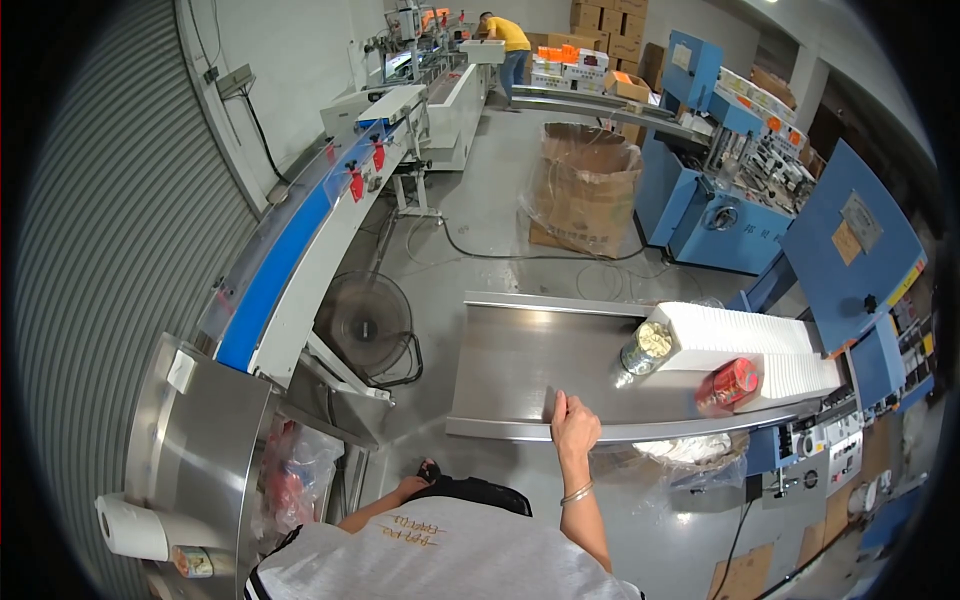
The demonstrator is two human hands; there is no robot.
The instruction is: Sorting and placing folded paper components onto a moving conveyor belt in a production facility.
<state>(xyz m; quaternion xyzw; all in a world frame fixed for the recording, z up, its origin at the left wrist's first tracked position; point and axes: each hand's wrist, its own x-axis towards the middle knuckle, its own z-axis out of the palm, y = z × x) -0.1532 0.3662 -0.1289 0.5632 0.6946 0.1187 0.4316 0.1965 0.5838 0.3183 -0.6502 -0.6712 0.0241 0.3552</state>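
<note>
My right hand (pixel 575 425), with a bangle at the wrist, is curled closed over the near rim of a long metal tray (pixel 510 355). Whatever lies inside those fingers, if anything, is hidden. Low beside my body, my left hand (pixel 411 486) shows only in part next to my dark trousers, its fingers too unclear to read. On the tray's right half lie two rows of thin white pieces (pixel 735 335) packed on edge. A pale green can (pixel 646 347) leans at the end of the far row, and a red can (pixel 733 382) at the near row's end.
Left runs a blue conveyor belt (pixel 290 240), with a floor fan (pixel 370 320) beside it. A paper roll (pixel 130 527) lies on the lower-left metal surface. Beyond the tray stand a large carton (pixel 585 190) and blue machine (pixel 725 230). A person in yellow (pixel 508 38) bends over far equipment.
</note>
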